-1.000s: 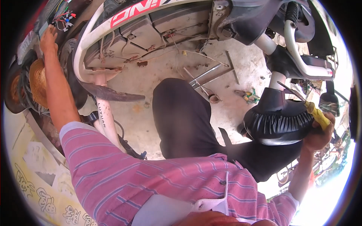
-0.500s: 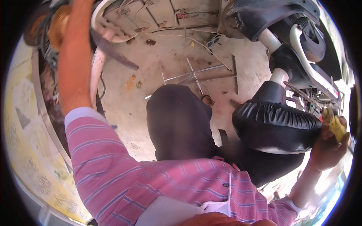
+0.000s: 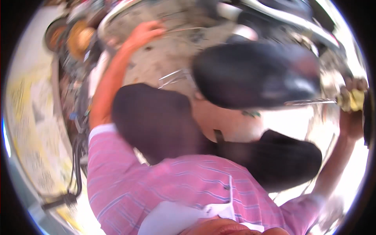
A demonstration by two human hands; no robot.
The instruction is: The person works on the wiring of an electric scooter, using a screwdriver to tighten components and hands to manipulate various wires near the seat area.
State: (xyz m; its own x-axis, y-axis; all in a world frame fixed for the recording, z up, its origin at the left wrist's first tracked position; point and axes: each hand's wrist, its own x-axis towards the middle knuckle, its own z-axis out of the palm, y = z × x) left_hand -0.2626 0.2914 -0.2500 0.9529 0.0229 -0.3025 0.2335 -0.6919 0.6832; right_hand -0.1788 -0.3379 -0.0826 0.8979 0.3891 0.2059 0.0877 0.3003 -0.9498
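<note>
My right hand (image 3: 353, 117) is closed around the yellow handle of a screwdriver (image 3: 354, 100) at the far right. The metal shaft points left, toward the black padded seat (image 3: 254, 74) of a two-wheeler. The seat's surface is smeared by motion. My left hand (image 3: 147, 34) is stretched forward at the upper left, above the floor, with its fingers extended and somewhat apart. Nothing shows in it, though it is a little blurred. Below the seat are my knees in dark trousers (image 3: 152, 121).
Thin metal rods (image 3: 172, 78) lie on the stained floor ahead of my knee. A pale curved panel (image 3: 117, 15) stands at the top left, near orange-brown round parts (image 3: 80, 39) and clutter. A yellow-stained light surface (image 3: 29, 129) runs along the left.
My left hand has come into view, reaching to the right. The screwdriver has risen in the picture and its shaft now points left. The view has shifted, with the seat higher and further left.
</note>
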